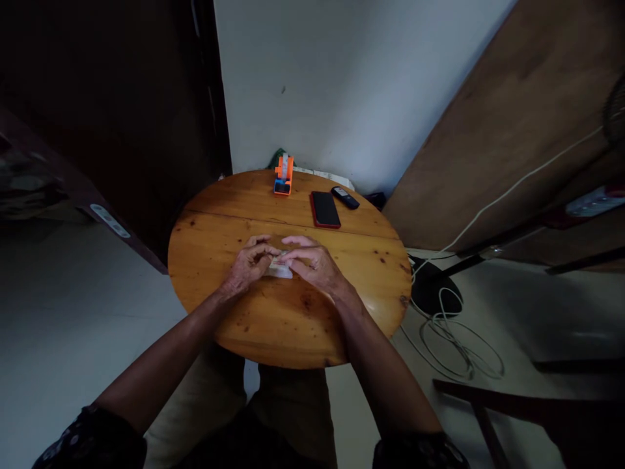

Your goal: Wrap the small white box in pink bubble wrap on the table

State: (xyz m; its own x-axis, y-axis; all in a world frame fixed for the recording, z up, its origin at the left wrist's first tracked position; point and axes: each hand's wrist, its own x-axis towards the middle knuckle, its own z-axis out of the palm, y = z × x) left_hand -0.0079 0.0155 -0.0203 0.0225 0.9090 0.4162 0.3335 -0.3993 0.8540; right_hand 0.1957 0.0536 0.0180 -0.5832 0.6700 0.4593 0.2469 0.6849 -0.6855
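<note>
A small pale flat object (280, 267), perhaps folded paper or a packet, lies near the middle of the round wooden table (244, 319). My left hand (250, 263) pinches its left end with curled fingers. My right hand (315, 262) rests over its right end, fingers pressed down on it. Most of the object is hidden under my fingers.
At the table's far side stand an orange and blue gadget (283, 176), a dark phone in a red case (325, 209) and a small black device (345, 197). White cables (454, 339) coil on the floor at right. A dark cabinet (122, 130) stands at left.
</note>
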